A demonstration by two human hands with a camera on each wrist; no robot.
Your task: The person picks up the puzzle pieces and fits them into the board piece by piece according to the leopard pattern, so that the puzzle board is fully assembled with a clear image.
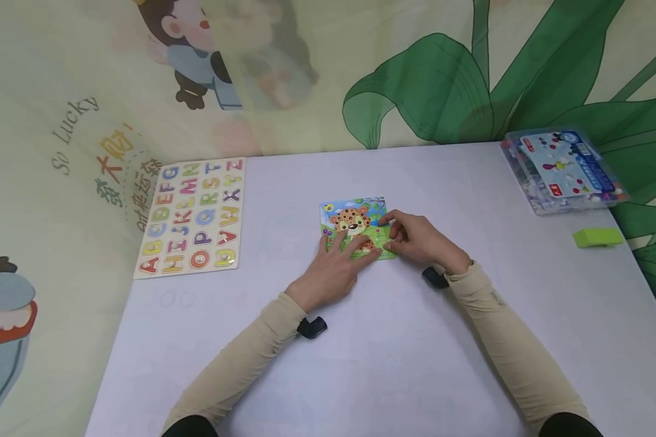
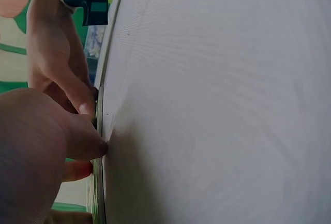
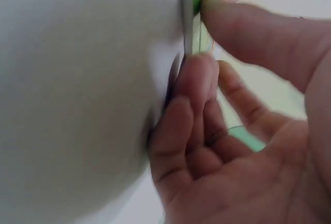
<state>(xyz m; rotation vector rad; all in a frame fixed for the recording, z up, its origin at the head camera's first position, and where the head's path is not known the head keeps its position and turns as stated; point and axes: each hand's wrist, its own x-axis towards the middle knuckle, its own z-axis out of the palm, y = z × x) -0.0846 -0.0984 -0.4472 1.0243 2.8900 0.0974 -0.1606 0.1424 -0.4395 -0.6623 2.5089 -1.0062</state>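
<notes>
A small square leopard puzzle [image 1: 354, 220], printed with a cartoon leopard on green grass and blue sky, lies flat on the white table. My left hand [image 1: 332, 270] rests on its lower left part, fingers spread over the picture. From the left wrist view, the thumb of the left hand [image 2: 36, 151] touches the board's near edge. My right hand [image 1: 420, 240] pinches the right edge at the lower corner. Close up in the right wrist view, its thumb is on top of the board [image 3: 196, 32] and curled fingertips meet the edge. Fingers cover part of the picture.
An alphabet board [image 1: 191, 217] with colourful letters lies at the left. A clear plastic box [image 1: 565, 170] with a printed label sits at the back right, and a lime green block [image 1: 598, 237] lies in front of it. A patterned cloth [image 1: 306, 121] hangs behind the table.
</notes>
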